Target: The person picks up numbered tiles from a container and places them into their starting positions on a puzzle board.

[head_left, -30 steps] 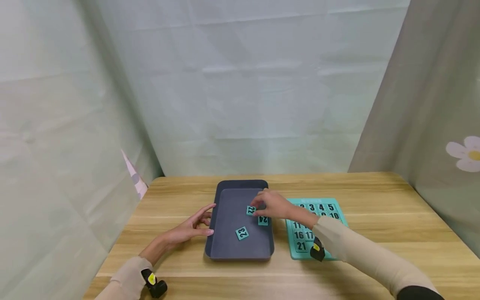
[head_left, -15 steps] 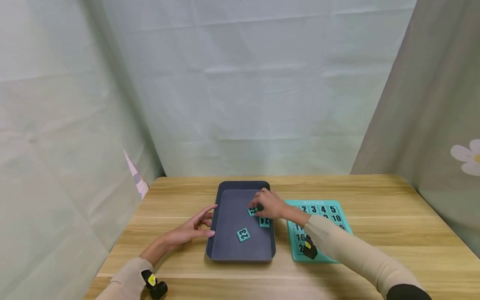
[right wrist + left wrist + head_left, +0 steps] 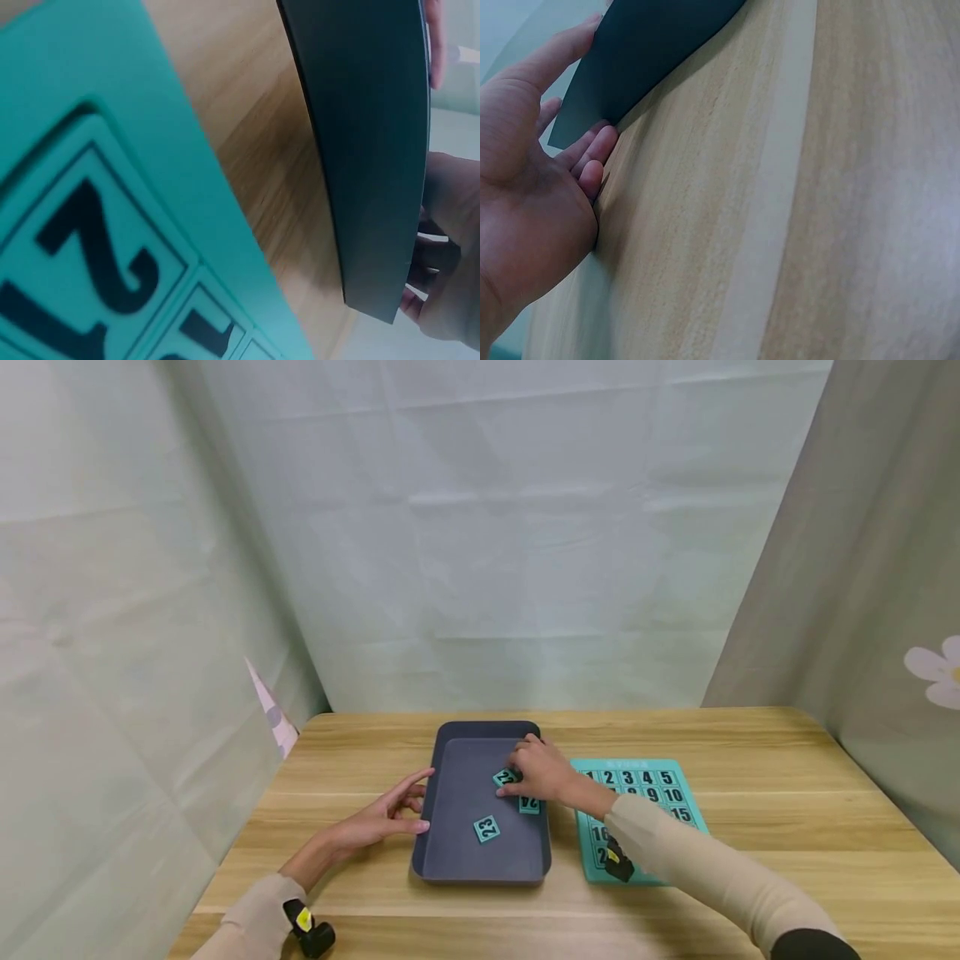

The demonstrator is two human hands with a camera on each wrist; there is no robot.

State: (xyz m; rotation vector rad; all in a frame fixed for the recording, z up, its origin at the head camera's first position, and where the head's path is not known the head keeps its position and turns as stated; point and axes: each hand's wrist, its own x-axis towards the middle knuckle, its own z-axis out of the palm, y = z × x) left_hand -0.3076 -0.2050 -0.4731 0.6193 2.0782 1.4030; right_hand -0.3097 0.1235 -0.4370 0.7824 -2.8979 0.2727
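A dark grey tray (image 3: 480,860) lies on the table with several teal number tiles in it. My right hand (image 3: 543,772) reaches over its right side, pinching the tile marked 22 (image 3: 504,777) between thumb and fingers. Close under that hand is the tile 24 (image 3: 529,806), partly covered. Tile 23 (image 3: 486,828) lies apart, nearer the front. With fingers spread, my left hand (image 3: 386,814) touches the tray's left edge; the left wrist view has its thumb at the tray wall (image 3: 641,64).
Right of the tray sits a teal number board (image 3: 686,835), partly hidden by my right forearm; its slot 21 (image 3: 90,247) fills the right wrist view. Wooden table (image 3: 810,793) surrounds both. Pale curtains (image 3: 525,568) hang behind and at the sides.
Tile 22 has turned at an angle under my right fingers, and the thumb has shifted slightly left. The right forearm has moved a little left. My left hand keeps its place.
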